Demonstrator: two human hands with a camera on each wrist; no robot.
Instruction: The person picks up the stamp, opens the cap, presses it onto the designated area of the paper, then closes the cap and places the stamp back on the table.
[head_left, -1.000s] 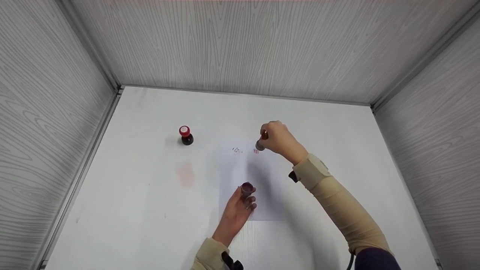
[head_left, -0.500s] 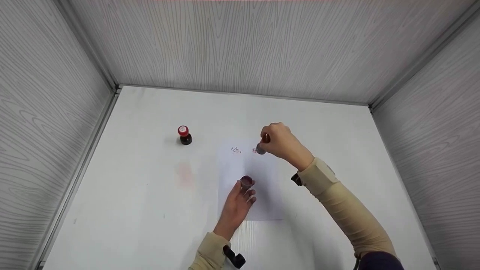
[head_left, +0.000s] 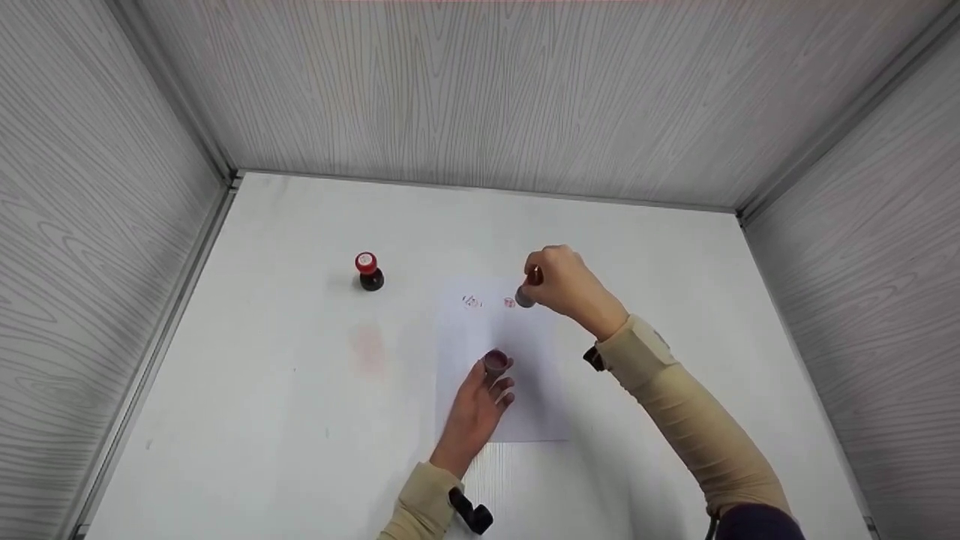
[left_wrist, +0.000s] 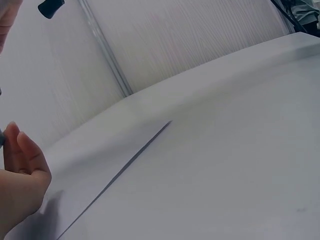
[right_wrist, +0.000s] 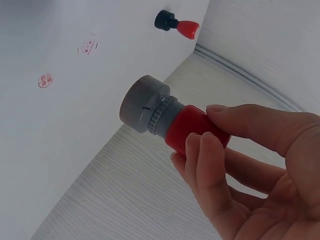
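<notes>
My right hand (head_left: 574,285) grips a stamp (head_left: 525,298) above the far part of a white sheet of paper (head_left: 461,349). In the right wrist view, thumb and fingers pinch its red handle (right_wrist: 187,127), and the grey round head (right_wrist: 140,107) points away from the palm. Two red prints show on the paper: a small round one (head_left: 510,302) beside the stamp and a wider one (head_left: 472,301) to its left. My left hand (head_left: 474,416) holds a small round cap (head_left: 496,364), hollow side up, over the paper. The left wrist view catches only part of that hand (left_wrist: 25,182).
A second stamp (head_left: 371,280), black with a red knob, stands upright on the white table (head_left: 285,315), left of the paper. A faint pink smear (head_left: 368,349) marks the tabletop. Grey wood-grain panels (head_left: 480,97) enclose the back and both sides.
The stamp in my right hand has shifted slightly right and nearer, and the small round print beside it shows whole. My left hand has moved a little farther forward with the cap.
</notes>
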